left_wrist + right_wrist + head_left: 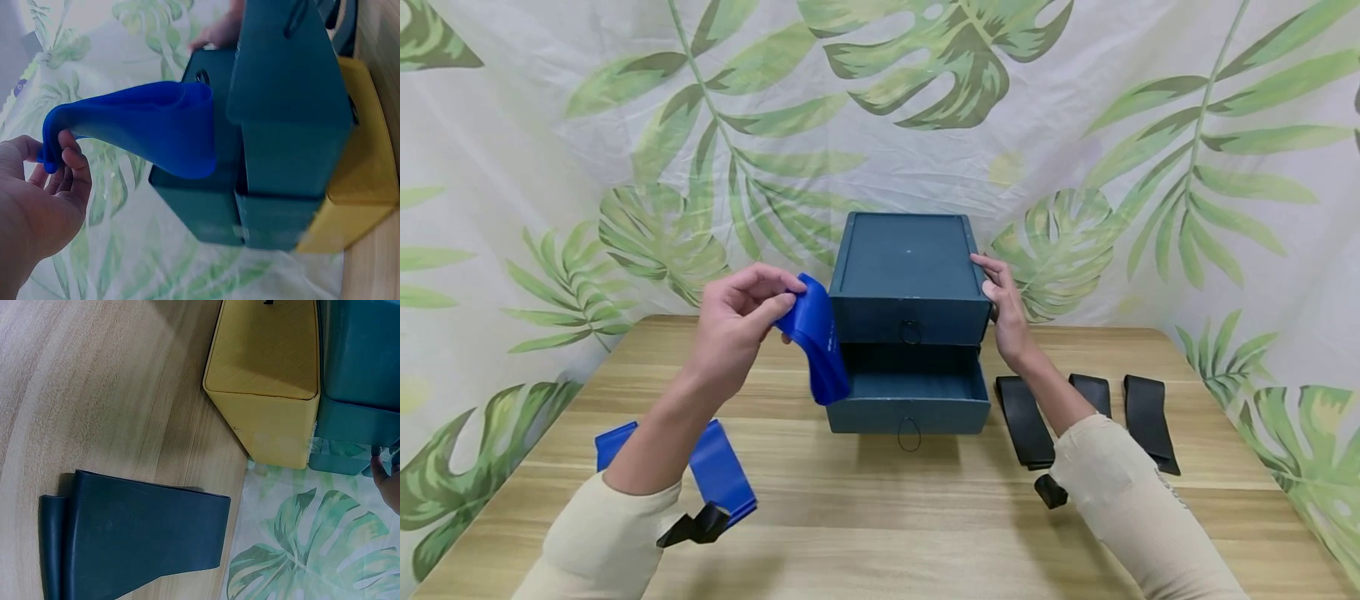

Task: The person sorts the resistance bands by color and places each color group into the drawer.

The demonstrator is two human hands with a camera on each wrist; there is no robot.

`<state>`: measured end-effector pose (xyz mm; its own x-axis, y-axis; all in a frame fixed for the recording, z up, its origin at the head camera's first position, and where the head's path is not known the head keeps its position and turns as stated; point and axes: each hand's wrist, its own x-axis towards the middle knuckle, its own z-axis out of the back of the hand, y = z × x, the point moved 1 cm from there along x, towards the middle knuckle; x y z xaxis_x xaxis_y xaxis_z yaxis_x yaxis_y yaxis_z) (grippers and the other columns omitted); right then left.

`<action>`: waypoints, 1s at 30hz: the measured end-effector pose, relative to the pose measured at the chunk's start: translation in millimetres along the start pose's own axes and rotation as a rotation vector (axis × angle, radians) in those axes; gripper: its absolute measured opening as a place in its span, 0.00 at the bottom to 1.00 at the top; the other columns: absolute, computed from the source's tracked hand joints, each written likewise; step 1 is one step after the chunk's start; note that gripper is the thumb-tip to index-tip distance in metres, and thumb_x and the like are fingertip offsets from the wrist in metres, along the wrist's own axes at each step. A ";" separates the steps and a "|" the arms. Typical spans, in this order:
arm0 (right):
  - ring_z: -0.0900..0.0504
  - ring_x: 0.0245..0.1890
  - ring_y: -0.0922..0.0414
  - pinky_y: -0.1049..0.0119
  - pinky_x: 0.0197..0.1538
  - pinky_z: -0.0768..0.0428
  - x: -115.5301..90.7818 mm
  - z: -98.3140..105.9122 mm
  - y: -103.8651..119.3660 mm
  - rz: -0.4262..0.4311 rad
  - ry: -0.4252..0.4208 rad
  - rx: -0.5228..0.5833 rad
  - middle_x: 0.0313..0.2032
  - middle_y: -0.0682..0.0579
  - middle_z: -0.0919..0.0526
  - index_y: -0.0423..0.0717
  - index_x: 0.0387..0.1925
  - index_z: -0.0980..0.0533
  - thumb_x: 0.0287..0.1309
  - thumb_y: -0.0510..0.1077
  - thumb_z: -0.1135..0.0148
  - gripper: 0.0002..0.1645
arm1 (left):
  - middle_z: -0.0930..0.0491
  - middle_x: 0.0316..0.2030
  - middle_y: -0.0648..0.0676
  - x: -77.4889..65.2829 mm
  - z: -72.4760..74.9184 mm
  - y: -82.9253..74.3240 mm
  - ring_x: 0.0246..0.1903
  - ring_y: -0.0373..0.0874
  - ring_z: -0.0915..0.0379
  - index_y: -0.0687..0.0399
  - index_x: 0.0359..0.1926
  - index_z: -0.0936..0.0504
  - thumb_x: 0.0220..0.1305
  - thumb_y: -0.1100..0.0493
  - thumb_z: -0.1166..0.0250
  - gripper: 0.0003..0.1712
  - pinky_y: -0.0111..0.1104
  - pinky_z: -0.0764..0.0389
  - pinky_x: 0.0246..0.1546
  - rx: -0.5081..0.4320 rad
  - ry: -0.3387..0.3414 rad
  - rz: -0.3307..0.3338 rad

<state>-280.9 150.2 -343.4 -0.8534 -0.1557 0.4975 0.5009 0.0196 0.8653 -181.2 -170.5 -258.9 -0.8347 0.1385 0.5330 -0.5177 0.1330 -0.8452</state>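
My left hand (739, 327) pinches one end of a flat blue elastic band (820, 342) between thumb and fingers. The band's looped lower end hangs just left of a dark teal drawer unit (908, 254). In the left wrist view the band (144, 128) stretches out from the fingertips in front of the drawers. My right hand (1009, 321) rests against the unit's upper right side, with a finger at the top edge; part of the hand is hidden. The lower teal drawer (910, 417) is pulled out, and its visible inside is bare. Above it, the upper drawer (880, 321) is closed.
Beneath the teal drawers sits a yellow drawer section (262, 425), seen in the wrist views. Folded blue bands (722, 467) and a black strip (703, 523) lie at left. Black bands (1024, 421) and a small black roll (1050, 491) lie at right. A leaf-print cloth (760, 150) hangs behind.
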 end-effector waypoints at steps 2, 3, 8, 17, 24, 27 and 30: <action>0.47 0.77 0.39 0.29 0.72 0.45 -0.4 0.0 -0.6 -0.001 0.000 -0.003 0.78 0.38 0.49 0.34 0.74 0.41 0.69 0.53 0.59 0.39 | 0.14 0.32 0.51 2.2 -7.1 -0.4 0.23 0.41 0.23 0.52 0.40 0.13 0.69 0.79 0.46 0.21 0.27 0.21 0.24 -0.023 0.023 0.003; 0.47 0.77 0.39 0.29 0.72 0.46 -0.5 0.1 -1.0 -0.001 0.001 -0.004 0.79 0.38 0.49 0.34 0.74 0.41 0.70 0.53 0.59 0.39 | 0.14 0.33 0.51 3.2 -10.7 -0.6 0.23 0.42 0.22 0.51 0.42 0.13 0.69 0.79 0.45 0.21 0.28 0.20 0.23 -0.026 0.035 0.007; 0.47 0.78 0.39 0.29 0.72 0.46 -0.6 -0.1 -1.7 -0.001 0.001 -0.003 0.79 0.38 0.50 0.34 0.74 0.41 0.69 0.53 0.59 0.39 | 0.15 0.37 0.54 7.4 -28.0 -0.9 0.28 0.45 0.19 0.52 0.49 0.16 0.70 0.76 0.43 0.18 0.31 0.17 0.25 -0.012 0.105 0.058; 0.50 0.79 0.40 0.28 0.72 0.48 -0.6 -1.4 -1.0 -0.008 -0.007 -0.010 0.79 0.39 0.50 0.33 0.74 0.40 0.69 0.52 0.59 0.39 | 0.17 0.51 0.66 15.9 -58.1 -1.5 0.41 0.56 0.20 0.77 0.57 0.22 0.74 0.72 0.44 0.16 0.36 0.14 0.30 -0.023 0.200 0.123; 0.53 0.80 0.41 0.26 0.72 0.51 -2.2 -0.8 -1.4 -0.011 -0.015 -0.023 0.80 0.39 0.51 0.33 0.73 0.40 0.69 0.52 0.59 0.38 | 0.19 0.56 0.69 25.5 -76.0 3.1 0.45 0.56 0.21 0.78 0.56 0.20 0.75 0.72 0.45 0.15 0.38 0.13 0.34 -0.015 0.221 0.164; 0.51 0.79 0.41 0.26 0.72 0.49 -2.1 -0.6 -1.6 -0.018 -0.011 -0.025 0.79 0.39 0.50 0.34 0.74 0.40 0.69 0.52 0.60 0.38 | 0.18 0.54 0.69 28.8 -83.3 6.1 0.40 0.54 0.19 0.77 0.54 0.19 0.75 0.71 0.44 0.14 0.39 0.12 0.36 0.015 0.227 0.158; 0.49 0.78 0.40 0.27 0.71 0.46 -1.2 0.0 -2.4 -0.023 -0.010 -0.014 0.79 0.39 0.50 0.35 0.74 0.40 0.69 0.52 0.60 0.38 | 0.15 0.50 0.67 32.3 -90.8 10.8 0.33 0.53 0.16 0.75 0.53 0.17 0.74 0.71 0.41 0.13 0.43 0.11 0.37 0.088 0.249 0.129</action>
<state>-281.1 150.4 -346.1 -0.8661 -0.1461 0.4780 0.4829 0.0025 0.8757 -196.7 -75.4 -247.3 -0.8284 0.3870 0.4049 -0.4337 0.0143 -0.9009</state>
